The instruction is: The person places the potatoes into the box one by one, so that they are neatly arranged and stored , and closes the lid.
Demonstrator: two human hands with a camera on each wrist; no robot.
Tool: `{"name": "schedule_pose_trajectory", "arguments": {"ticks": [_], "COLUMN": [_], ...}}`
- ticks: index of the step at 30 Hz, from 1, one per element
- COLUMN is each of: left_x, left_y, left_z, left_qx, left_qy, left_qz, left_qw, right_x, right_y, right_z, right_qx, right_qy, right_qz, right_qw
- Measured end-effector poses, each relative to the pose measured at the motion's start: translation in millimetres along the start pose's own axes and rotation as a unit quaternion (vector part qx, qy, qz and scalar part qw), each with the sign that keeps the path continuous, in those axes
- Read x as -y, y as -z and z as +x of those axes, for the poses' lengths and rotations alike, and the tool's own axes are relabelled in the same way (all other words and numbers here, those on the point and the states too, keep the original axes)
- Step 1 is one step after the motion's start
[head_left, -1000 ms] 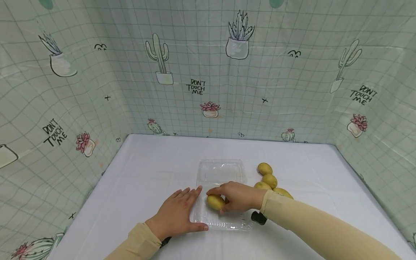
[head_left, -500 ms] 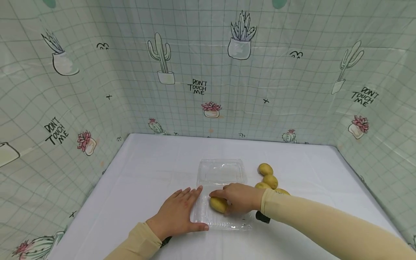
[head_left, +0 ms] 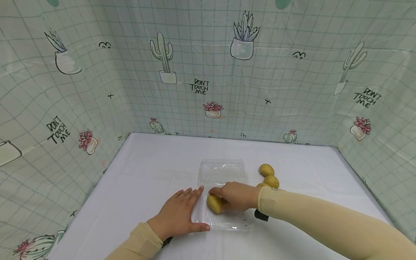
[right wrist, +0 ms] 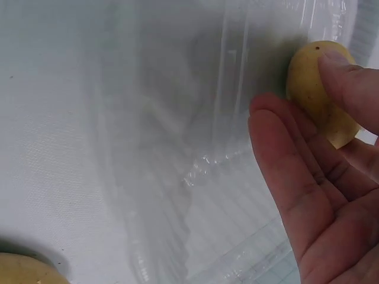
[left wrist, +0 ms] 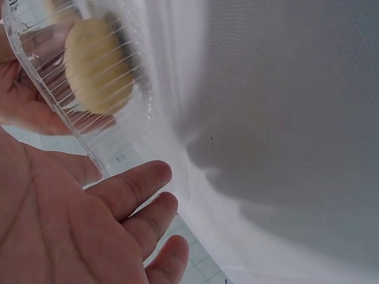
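A yellow potato (head_left: 214,204) is pinched between the thumb and fingers of my right hand (head_left: 236,196), inside the near half of a clear plastic clamshell box (head_left: 227,225). In the right wrist view the thumb lies over the potato (right wrist: 314,83). The box lies unfolded, its lid (head_left: 221,171) laid back on the far side. My left hand (head_left: 177,215) touches the box's left edge with fingers spread and straight. Through the ribbed clear wall, the left wrist view shows the same potato (left wrist: 98,65).
Several more potatoes (head_left: 271,181) lie on the white table (head_left: 156,162) right of the box, partly covered by the right sleeve (head_left: 308,207). A cloth with cactus drawings (head_left: 182,47) hangs at the back and both sides.
The potato in my right hand has turned and shifted slightly within the box: right at first, then back left. My left hand has stayed at the box's edge.
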State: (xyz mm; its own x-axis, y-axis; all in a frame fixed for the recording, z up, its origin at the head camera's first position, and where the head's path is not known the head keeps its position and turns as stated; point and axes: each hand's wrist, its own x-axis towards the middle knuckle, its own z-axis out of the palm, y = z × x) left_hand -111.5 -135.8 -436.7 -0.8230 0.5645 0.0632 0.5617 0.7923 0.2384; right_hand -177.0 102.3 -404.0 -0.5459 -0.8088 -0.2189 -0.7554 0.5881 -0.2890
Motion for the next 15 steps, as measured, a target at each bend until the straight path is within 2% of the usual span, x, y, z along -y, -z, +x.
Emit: {"name": "schedule_pose_trajectory", "arguments": {"ticks": [8, 15], "left_x": [-0.7, -0.1], "left_y": [-2.2, -2.8], "left_z": [0.9, 1.1], "left_qx": [-0.013, -0.003], "left_qy": [-0.005, -0.001], "left_qz": [0.003, 0.011], "left_qw": [0.9999, 0.9999], "right_x": [0, 2], "right_y": [-3, -6], "right_z": [6, 13], "right_qx": [-0.012, -0.022], "right_qy": [-0.007, 0.000], "right_qz": [0.002, 0.001], "right_qw": [1.000, 1.000]}}
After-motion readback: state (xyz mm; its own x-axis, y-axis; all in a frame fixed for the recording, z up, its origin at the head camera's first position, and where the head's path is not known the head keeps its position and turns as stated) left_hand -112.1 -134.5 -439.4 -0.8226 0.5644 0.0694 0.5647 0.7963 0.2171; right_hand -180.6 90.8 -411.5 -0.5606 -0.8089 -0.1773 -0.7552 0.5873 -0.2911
